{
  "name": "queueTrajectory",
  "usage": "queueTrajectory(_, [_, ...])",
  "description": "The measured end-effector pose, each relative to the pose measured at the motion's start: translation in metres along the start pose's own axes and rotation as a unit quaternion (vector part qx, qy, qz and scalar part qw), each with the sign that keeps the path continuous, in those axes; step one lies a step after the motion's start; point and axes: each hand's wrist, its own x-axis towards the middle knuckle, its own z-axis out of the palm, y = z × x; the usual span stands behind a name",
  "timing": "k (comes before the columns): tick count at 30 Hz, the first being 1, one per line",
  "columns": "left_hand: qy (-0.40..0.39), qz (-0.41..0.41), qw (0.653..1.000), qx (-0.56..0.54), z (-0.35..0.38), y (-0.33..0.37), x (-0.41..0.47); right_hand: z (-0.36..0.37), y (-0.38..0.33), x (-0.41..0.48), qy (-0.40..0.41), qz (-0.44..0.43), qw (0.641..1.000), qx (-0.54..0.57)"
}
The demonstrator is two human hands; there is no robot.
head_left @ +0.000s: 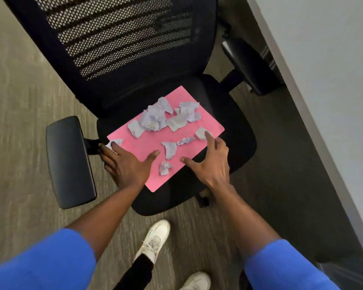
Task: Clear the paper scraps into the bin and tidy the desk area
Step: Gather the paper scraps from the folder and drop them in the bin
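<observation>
A pink sheet lies on the seat of a black office chair. Several crumpled pale lavender paper scraps are scattered over the sheet, most in a heap toward its far side. My left hand lies flat on the sheet's near left edge, fingers spread, a fingertip touching one scrap at the corner. My right hand hovers over the right edge with fingers apart, its index fingertip on a small scrap. Neither hand grips anything. No bin is in view.
The chair has a mesh back and two armrests, one at the left and one at the right. A grey desk edge runs down the right side. Carpet lies all around, and my white shoes stand below the seat.
</observation>
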Motion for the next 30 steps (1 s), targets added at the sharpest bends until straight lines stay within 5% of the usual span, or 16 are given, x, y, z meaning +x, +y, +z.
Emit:
queueTrajectory(17, [0.038,0.06,0.994,0.087,0.0,-0.008,0.055,0.051,-0.051,0.053,-0.023,-0.075,0.972,-0.222])
queueTrajectory(24, [0.084,0.075,0.986,0.123,-0.004,0.002,0.065,0.046,-0.04,0.043,-0.006,-0.115,0.98,-0.161])
queueTrajectory(30, [0.075,0.151,0.981,0.094,-0.004,0.011,0.064,0.045,-0.044,0.017,-0.07,-0.117,0.98,-0.142])
